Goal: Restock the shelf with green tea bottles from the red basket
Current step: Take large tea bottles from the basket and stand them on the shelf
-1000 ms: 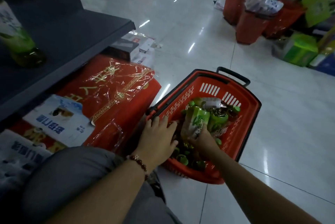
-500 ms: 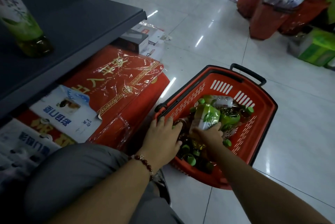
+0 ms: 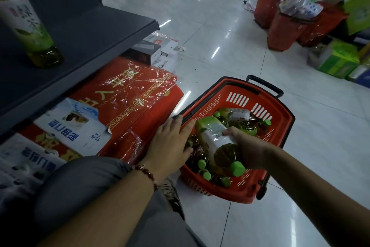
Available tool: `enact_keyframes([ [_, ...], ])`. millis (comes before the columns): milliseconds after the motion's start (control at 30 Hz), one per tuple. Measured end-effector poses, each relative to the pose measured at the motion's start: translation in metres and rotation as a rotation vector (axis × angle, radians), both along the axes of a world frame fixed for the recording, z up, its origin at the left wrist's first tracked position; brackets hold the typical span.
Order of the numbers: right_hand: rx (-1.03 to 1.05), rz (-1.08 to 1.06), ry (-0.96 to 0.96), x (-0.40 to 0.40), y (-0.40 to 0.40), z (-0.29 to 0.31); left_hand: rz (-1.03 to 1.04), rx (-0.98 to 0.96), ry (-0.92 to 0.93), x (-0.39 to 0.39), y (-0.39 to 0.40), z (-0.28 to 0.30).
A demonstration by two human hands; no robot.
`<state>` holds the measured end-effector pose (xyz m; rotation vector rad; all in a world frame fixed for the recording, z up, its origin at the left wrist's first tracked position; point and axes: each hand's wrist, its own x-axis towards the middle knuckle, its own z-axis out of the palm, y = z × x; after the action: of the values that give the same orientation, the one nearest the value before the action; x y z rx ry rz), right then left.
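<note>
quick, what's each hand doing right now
Left hand: open, fingers straight, resting on the near rim of the red basket.
Right hand: holding a green tea bottle, cap towards the person, above the basket.

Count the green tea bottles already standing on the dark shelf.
1. A single green-labelled tea bottle stands upright at the left end of the dark metal shelf. The frame's left edge cuts the shelf off, so more may be hidden.
</note>
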<state>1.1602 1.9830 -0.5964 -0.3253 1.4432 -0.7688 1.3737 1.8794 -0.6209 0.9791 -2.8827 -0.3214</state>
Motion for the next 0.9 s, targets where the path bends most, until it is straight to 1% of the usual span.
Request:
enact_keyframes([
  [133, 0.014, 0.239, 0.081, 0.004, 0.002, 0.044, -0.128, 0.031, 0.002, 0.001, 0.003, 0.020],
  [267, 0.024, 0.528, 0.167, 0.005, -0.005, 0.073, -0.268, 0.053, -0.007, 0.003, 0.012, 0.039],
  [333, 0.008, 0.682, 0.174, 0.010, -0.009, 0.091, -0.289, 0.100, 0.018, 0.008, 0.019, 0.053],
  [400, -0.004, 0.787, 0.186, 0.013, -0.012, 0.109, -0.267, 0.119, 0.071, 0.015, 0.028, 0.070],
  [467, -0.045, 0.806, 0.157, 0.019, -0.014, 0.127, -0.233, 0.129, 0.140, 0.025, 0.033, 0.088],
  [500, -0.087, 0.776, 0.103, 0.017, -0.014, 0.131, -0.208, 0.145, 0.180, 0.032, 0.033, 0.096],
  [533, -0.090, 0.634, -0.022, 0.012, -0.016, 0.132, -0.175, 0.171, 0.229, 0.039, 0.033, 0.104],
  [567, -0.150, 0.476, -0.101, 0.012, -0.016, 0.137, -0.134, 0.223, 0.290, 0.047, 0.031, 0.110],
  [600, -0.199, 0.405, -0.142, 0.014, -0.015, 0.140, -0.088, 0.298, 0.367, 0.055, 0.030, 0.116],
  [633, -0.326, 0.414, -0.134, 0.017, -0.011, 0.139, -0.037, 0.374, 0.449, 0.063, 0.029, 0.121],
  [700, -0.458, 0.447, -0.187, 0.024, -0.011, 0.135, 0.070, 0.463, 0.601, 0.076, 0.030, 0.132],
  [767, -0.567, 0.487, -0.163, 0.048, -0.008, 0.139, 0.158, 0.510, 0.745, 0.088, 0.032, 0.142],
  [833, -0.700, 0.517, -0.052, 0.081, -0.007, 0.147, 0.227, 0.561, 0.872, 0.100, 0.034, 0.150],
  [900, -0.815, 0.493, 0.041, 0.117, -0.008, 0.149, 0.318, 0.590, 0.954, 0.114, 0.036, 0.159],
])
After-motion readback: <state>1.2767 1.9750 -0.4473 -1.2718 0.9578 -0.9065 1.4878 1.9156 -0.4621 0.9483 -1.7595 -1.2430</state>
